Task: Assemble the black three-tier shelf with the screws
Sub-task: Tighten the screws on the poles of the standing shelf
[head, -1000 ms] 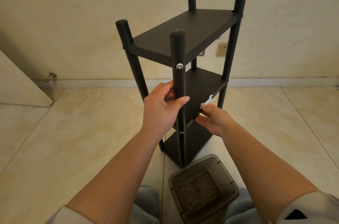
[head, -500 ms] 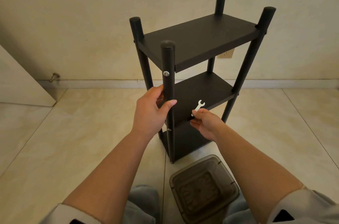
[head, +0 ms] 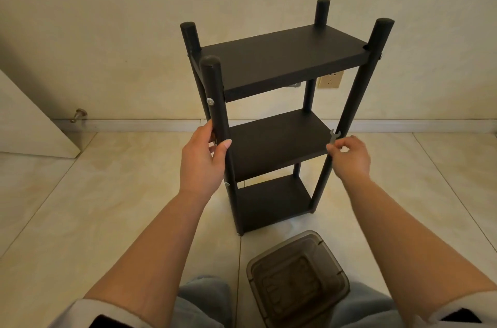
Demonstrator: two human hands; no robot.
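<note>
The left hand (head: 204,163) is wrapping around the near left post (head: 219,123) of the black shelf (head: 279,59), thumb in front and fingers behind, at the level of the middle tier. The right hand (head: 349,157) is pinching a small silver wrench (head: 334,136) between its fingertips, holding its open end up against the near right post (head: 347,123) where the middle tier meets it. The shelf is standing upright on the tiled floor (head: 80,206) in the centre of the frame, all three tiers sitting between four posts. A silver screw head (head: 210,101) is showing on the near left post, just under the top tier. A smoky translucent container (head: 298,278) is lying on the floor at the lower centre, just in front of the shelf, between the person's knees.
</note>
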